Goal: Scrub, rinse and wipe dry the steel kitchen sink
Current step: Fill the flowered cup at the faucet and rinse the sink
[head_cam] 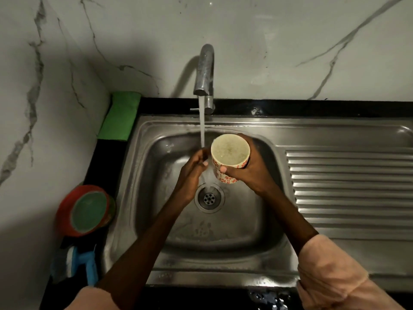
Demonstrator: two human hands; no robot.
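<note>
A person rinses at a steel kitchen sink (223,242) set into a black counter below a marble wall, its basin filling the centre of the view and its ribbed drainboard (348,191) running off at 3 o'clock. The right hand (248,173) is wrapped around a red-patterned cup (230,157) holding cloudy water; the left hand (192,173), fingers loosely bent and holding nothing, sits in the stream from the tap (204,70) at 12 o'clock. The two hands are close together, just above the drain (209,198).

The step appears to be rinsing. Done well, it would mean tipping the cup around the basin walls and corners rather than straight down the drain, so residue is carried off.

The steel looks wet and dull, with streaky marks on the basin floor at 6 o'clock. A green cloth (120,117) lies at 10 o'clock, a red tub (86,211) at 8 o'clock.
</note>
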